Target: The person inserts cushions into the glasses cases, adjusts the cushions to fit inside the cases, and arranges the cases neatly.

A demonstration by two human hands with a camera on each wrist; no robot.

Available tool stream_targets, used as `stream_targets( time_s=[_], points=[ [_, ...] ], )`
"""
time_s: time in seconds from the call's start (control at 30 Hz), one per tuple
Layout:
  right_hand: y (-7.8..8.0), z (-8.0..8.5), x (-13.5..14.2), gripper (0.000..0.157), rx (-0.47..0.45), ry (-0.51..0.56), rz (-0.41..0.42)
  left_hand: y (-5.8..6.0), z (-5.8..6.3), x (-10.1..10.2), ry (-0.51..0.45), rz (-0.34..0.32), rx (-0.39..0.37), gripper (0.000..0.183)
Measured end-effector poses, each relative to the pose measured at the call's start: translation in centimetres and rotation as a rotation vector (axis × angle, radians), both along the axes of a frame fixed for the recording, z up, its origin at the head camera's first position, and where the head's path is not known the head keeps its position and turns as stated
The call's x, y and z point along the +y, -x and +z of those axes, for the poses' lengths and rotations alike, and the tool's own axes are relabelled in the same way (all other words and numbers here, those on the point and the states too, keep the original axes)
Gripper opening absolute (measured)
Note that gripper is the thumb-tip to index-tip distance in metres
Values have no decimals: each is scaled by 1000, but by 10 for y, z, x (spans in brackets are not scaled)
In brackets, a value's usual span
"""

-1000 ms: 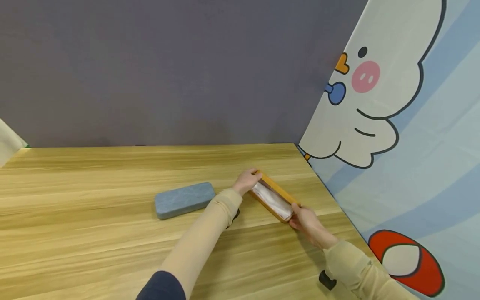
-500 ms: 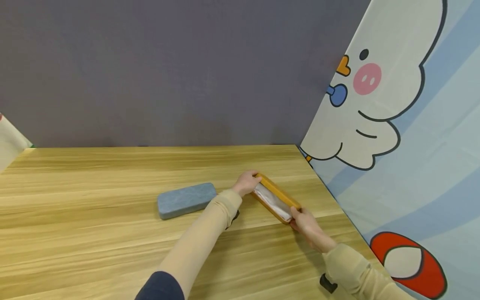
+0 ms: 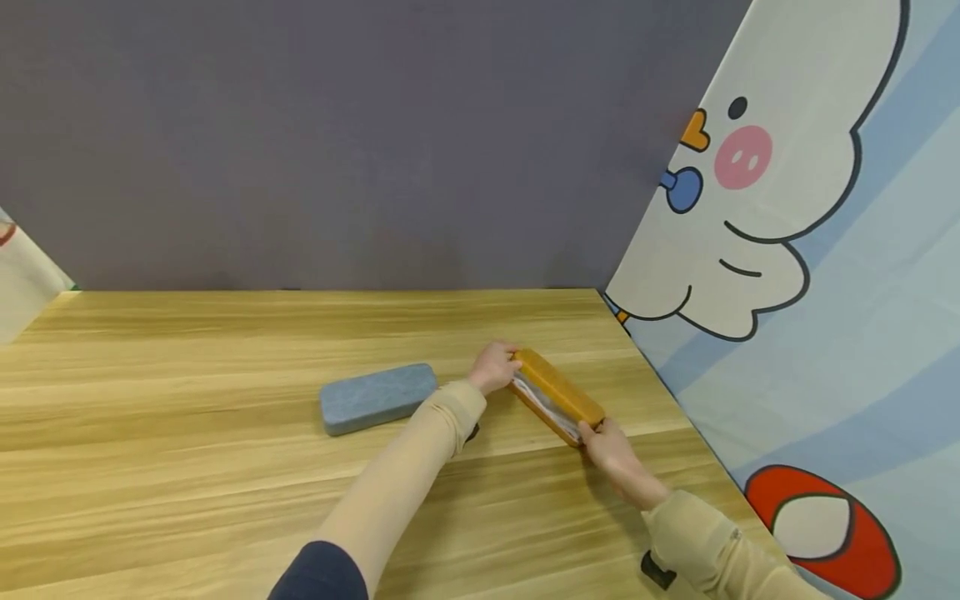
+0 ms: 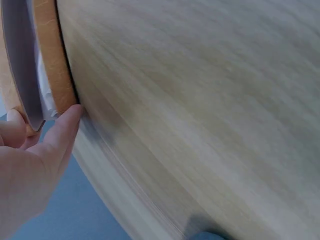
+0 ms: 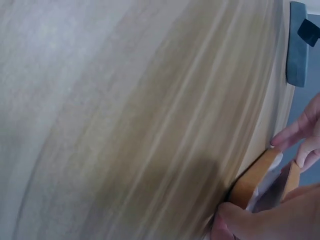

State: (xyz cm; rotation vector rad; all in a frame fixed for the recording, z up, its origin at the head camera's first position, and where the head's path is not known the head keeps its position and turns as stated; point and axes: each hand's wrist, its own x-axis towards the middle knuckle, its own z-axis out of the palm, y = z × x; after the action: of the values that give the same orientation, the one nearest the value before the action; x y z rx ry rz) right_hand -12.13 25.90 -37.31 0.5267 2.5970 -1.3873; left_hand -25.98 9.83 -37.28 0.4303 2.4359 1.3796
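Observation:
An orange glasses case (image 3: 561, 388) stands partly open on the table, its lid tilted over the base. White cloth-like material (image 3: 550, 410) shows in the gap. My left hand (image 3: 492, 367) grips the far end, thumb and fingers on lid and base, as the left wrist view shows on the case (image 4: 52, 55). At the near end my right hand (image 3: 617, 460) holds the case, and the right wrist view has its fingers round that end (image 5: 245, 187). Left of my left forearm lies a closed blue-grey glasses case (image 3: 378, 398).
The wooden table (image 3: 187, 492) runs back to a grey panel (image 3: 337, 150). Along its right edge hangs a cartoon-printed cloth (image 3: 847, 383). A dark wrist device (image 3: 657, 571) sits under my right sleeve.
The orange case's lid has swung further down over the base, narrowing the opening. Both hands keep their hold at the two ends. The view has shifted slightly.

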Motion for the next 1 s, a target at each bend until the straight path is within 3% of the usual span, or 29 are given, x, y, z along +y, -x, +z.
stream_targets(
  time_s=[0.2, 0.3, 0.4, 0.57, 0.77, 1.0],
  points=[
    [1, -4, -3, 45, 37, -202, 18, -6, -4, -2, 97, 33, 79, 35],
    [2, -4, -2, 45, 35, -250, 28, -6, -6, -1, 85, 62, 79, 34],
    [2, -4, 0, 46, 21, -241, 32, -6, -8, 0, 66, 76, 74, 34],
    [5, -1, 3, 56, -20, -187, 40, -9, -9, -1, 33, 42, 68, 42],
    [13, 14, 5, 81, -38, -258, 67, -16, 11, -26, -21, -5, 60, 51],
    [27, 31, -1, 75, 63, -335, 152, -24, 34, -58, 90, -34, 204, 51]
  ],
)
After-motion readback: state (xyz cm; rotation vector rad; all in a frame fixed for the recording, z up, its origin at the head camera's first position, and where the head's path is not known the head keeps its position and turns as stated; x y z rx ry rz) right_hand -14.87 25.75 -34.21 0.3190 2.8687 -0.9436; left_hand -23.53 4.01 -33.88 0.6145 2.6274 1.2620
